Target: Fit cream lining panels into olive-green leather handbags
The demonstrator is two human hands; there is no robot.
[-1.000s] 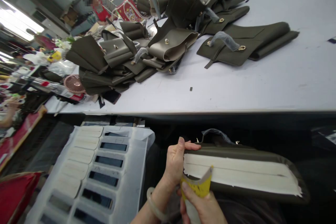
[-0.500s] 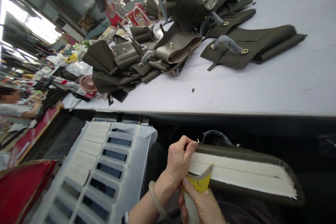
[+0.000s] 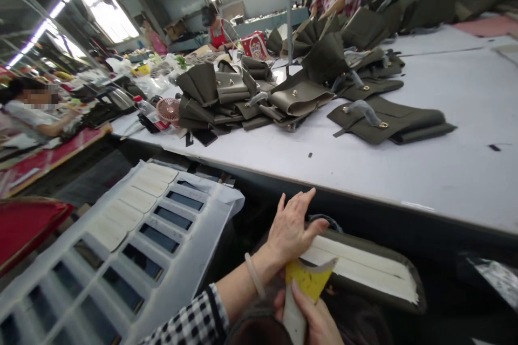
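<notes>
Above the dark olive bag (image 3: 418, 280), which has a long white strip (image 3: 364, 267) along its upturned face, my left hand (image 3: 293, 226) is stretched out with fingers apart. Its thumb reaches over the near end of the strip; whether it touches cannot be told. My right hand (image 3: 318, 315) grips the pale handle of a yellow scraper (image 3: 309, 277) with a curved, concave edge. The blade overlaps the bag's left end from this angle. Part of a plastic-wrapped handle (image 3: 326, 221) shows behind my left hand.
A white tray (image 3: 194, 248) with rows of slots and pale strips stands at left. On the white table (image 3: 445, 183) lie several olive bag pieces (image 3: 392, 118), a small fan (image 3: 168, 110) and a bottle (image 3: 149, 110). Other people (image 3: 220, 32) sit beyond.
My left hand has gone from closed fingers at the strip's end to spread fingers. My right hand still holds the scraper. The view has turned, showing more of the table and room.
</notes>
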